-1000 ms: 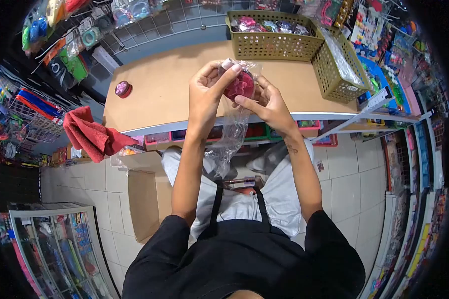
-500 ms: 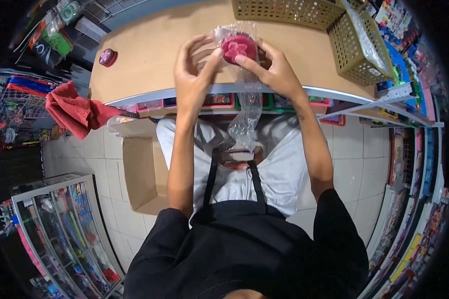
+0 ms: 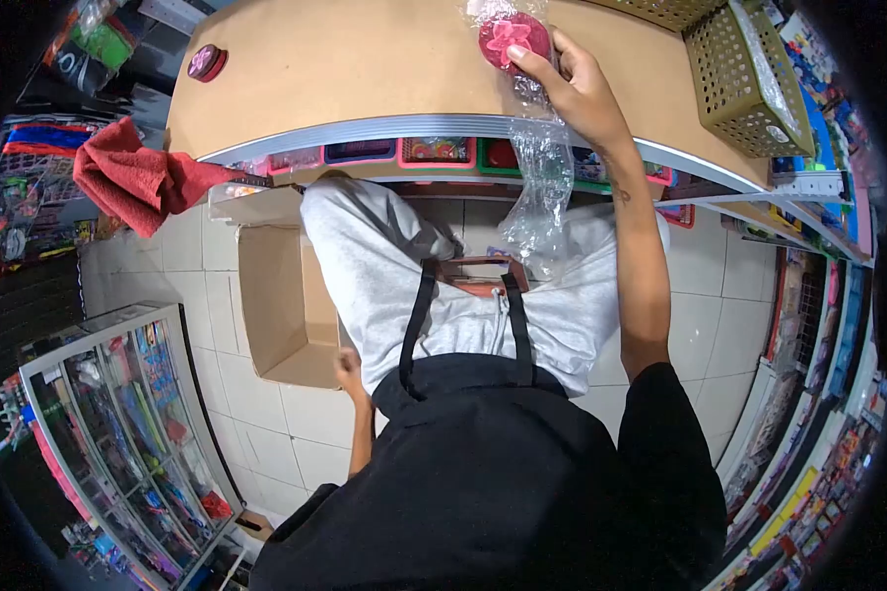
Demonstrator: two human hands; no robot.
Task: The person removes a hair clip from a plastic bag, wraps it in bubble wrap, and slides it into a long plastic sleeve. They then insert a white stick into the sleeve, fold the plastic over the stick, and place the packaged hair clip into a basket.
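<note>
My right hand grips a round, dark pink item with a pink flower on it, above the wooden table near its front edge. Its thumb presses on the item's face. Clear plastic wrap surrounds the item and hangs over the table edge towards my lap. Low beside my left thigh, next to the cardboard box, is my left hand. It is small and blurred, so its fingers cannot be made out well. A second round item with a pink top lies at the table's left end.
Olive perforated baskets stand at the table's back right. A red cloth hangs at the left corner. Coloured trays sit under the tabletop. An open cardboard box is on the floor, with a glass display case further left.
My left hand has left the pink item and dropped down beside my left leg. My right hand still holds the item, now a little further up and right. The view has shifted.
</note>
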